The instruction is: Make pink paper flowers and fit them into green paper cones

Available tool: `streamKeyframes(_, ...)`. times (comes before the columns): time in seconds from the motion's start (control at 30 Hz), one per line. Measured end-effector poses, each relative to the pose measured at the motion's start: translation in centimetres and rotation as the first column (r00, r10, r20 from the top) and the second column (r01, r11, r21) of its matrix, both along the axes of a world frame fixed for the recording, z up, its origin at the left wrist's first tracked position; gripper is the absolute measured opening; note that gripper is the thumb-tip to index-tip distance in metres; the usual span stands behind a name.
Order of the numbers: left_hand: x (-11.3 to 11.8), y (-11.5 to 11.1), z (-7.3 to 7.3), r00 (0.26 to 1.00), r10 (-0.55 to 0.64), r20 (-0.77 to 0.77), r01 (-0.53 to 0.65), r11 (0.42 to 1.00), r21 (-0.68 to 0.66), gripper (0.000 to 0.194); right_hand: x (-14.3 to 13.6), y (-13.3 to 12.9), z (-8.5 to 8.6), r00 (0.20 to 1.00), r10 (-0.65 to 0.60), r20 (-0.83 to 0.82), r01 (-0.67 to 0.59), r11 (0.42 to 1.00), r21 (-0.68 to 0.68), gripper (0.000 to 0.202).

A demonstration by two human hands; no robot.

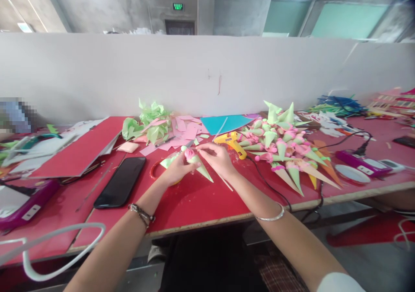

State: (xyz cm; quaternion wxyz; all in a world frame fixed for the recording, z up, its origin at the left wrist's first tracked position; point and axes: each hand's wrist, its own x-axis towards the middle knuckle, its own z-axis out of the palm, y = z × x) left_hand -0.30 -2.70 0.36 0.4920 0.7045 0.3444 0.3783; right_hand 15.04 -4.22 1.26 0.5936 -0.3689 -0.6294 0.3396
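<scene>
My left hand [175,171] is closed around a small pale green paper cone [204,172] with a pink swirled top [189,153], its tip slanting down to the right. Close to that top, my right hand [218,157] has thumb and fingers pinched together; what they hold, if anything, is too small to make out. A thin pale stick [226,183] shows below the right hand, and I cannot tell whether the hand touches it. Scissors with an orange-red handle [153,171] lie partly hidden behind my left hand. The yellow glue gun [234,143] rests just beyond my right hand.
Many finished-looking paper cones [282,142] are heaped at right. Green tissue paper [154,121], pink paper pieces [184,129] and a blue sheet [223,124] lie behind. A black phone [120,183] is at left; a purple power strip [361,164] and cable are at right.
</scene>
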Motion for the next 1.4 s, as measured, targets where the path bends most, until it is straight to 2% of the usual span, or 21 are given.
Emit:
streamKeyframes(0.17,-0.01,-0.01,0.04,1.000,0.026,-0.013,-0.026,1.000,0.016,0.040,0.02,-0.10,0.11,0.999,0.009,0.039,-0.010,1.000,0.024,0.013)
streamKeyframes(0.37,0.10,0.06,0.14,0.997,-0.070,0.027,0.069,0.996,0.048,0.040,-0.04,-0.14,0.12,0.988,0.038,0.148,-0.055,0.992,0.110,0.007)
streamKeyframes(0.57,0.02,0.23,-0.21,0.997,-0.068,0.043,0.069,0.997,-0.021,0.036,-0.05,-0.07,0.01,0.989,0.058,0.138,-0.071,0.993,0.091,0.010)
streamKeyframes(0.83,-0.09,0.18,0.05,0.999,-0.040,-0.026,0.041,0.997,0.067,0.034,-0.15,-0.28,0.15,0.983,0.076,0.165,-0.092,0.992,0.088,0.007)
streamKeyframes(1.03,-0.12,0.23,-0.09,0.999,-0.036,-0.039,0.039,0.997,0.072,0.034,-0.19,-0.26,0.15,0.983,0.104,0.154,-0.116,0.991,0.072,0.006)
streamKeyframes(1.2,-0.19,0.33,-0.19,0.996,-0.084,-0.002,0.084,0.996,0.036,0.040,-0.07,-0.11,0.01,0.984,0.082,0.155,-0.095,0.993,0.075,0.009)
streamKeyframes(1.4,-0.18,0.07,0.23,0.995,-0.081,-0.052,0.085,0.993,0.077,0.040,-0.10,0.08,-0.22,0.982,0.097,0.161,-0.104,0.994,0.036,0.011)
